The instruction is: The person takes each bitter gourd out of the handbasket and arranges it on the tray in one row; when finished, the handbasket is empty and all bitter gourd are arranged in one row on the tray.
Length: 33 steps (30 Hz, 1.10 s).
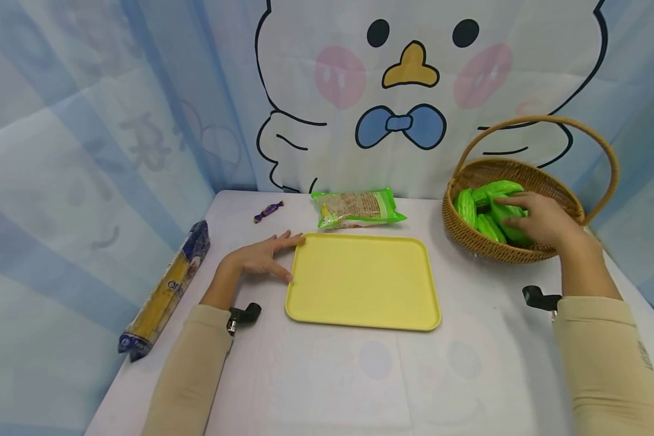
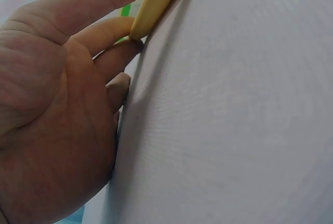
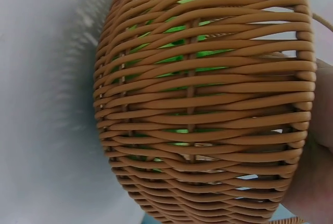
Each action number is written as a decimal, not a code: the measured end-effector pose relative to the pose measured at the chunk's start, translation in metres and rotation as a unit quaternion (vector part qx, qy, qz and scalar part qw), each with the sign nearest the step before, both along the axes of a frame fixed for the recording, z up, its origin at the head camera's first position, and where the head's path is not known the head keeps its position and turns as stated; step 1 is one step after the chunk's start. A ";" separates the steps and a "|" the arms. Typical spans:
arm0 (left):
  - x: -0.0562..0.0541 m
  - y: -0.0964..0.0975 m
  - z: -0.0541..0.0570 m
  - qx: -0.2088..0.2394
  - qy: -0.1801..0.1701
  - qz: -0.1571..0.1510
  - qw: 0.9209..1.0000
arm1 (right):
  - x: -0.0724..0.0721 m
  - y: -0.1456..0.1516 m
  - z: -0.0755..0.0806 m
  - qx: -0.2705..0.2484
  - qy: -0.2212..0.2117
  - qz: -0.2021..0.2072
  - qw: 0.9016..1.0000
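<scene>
My left hand (image 1: 260,255) is at the left side of a yellow tray (image 1: 362,281), fingers and thumb spread along its rim. In the left wrist view, the fingers (image 2: 106,34) meet the tray's edge (image 2: 158,5) just above the tabletop. A wicker basket (image 1: 469,239) with a tall handle holds several green toy-like vegetables (image 1: 465,206). Inside it, my right hand (image 1: 545,221) has thumb and fingers on either side of one green vegetable (image 1: 502,213). The basket's woven side (image 3: 203,99) hides most of this grip in the right wrist view.
Behind the tray lies a green-and-clear food packet (image 1: 360,208), with a purple wrapped candy (image 1: 268,211) to its left. A long yellow-and-blue package (image 1: 166,290) rests along the table's left edge. A printed curtain (image 1: 316,151) stands behind the table.
</scene>
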<state>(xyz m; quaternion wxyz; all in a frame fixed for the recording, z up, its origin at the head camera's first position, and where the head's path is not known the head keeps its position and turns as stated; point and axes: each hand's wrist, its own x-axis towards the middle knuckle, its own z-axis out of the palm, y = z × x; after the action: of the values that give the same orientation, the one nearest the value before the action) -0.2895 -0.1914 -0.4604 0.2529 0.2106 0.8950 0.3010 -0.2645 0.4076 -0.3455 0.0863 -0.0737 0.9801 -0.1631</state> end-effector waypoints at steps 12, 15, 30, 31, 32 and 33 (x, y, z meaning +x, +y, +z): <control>0.000 0.003 0.000 -0.009 -0.001 0.002 1.000 | 0.015 -0.010 0.018 -0.069 0.036 -0.039 0.996; 0.000 0.003 0.000 -0.011 -0.002 0.002 1.000 | 0.020 -0.018 0.022 -0.113 0.062 -0.047 0.991; 0.001 0.004 0.001 -0.016 0.010 -0.012 1.000 | 0.038 -0.098 0.007 -0.396 0.154 -0.029 0.905; 0.001 0.005 0.001 -0.016 0.010 -0.012 1.000 | 0.040 -0.103 0.006 -0.401 0.157 -0.017 0.902; 0.002 0.005 0.001 -0.016 0.009 -0.013 1.000 | 0.041 -0.108 0.006 -0.400 0.159 -0.006 0.902; 0.002 0.005 0.001 -0.016 0.010 -0.013 1.000 | 0.042 -0.113 0.005 -0.398 0.161 0.006 0.903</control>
<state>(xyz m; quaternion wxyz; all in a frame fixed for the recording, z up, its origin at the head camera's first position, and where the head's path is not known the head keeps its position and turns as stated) -0.2878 -0.1868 -0.4590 0.2513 0.2214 0.8993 0.2814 -0.2226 0.2951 -0.3406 -0.1079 -0.1330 0.8336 -0.5251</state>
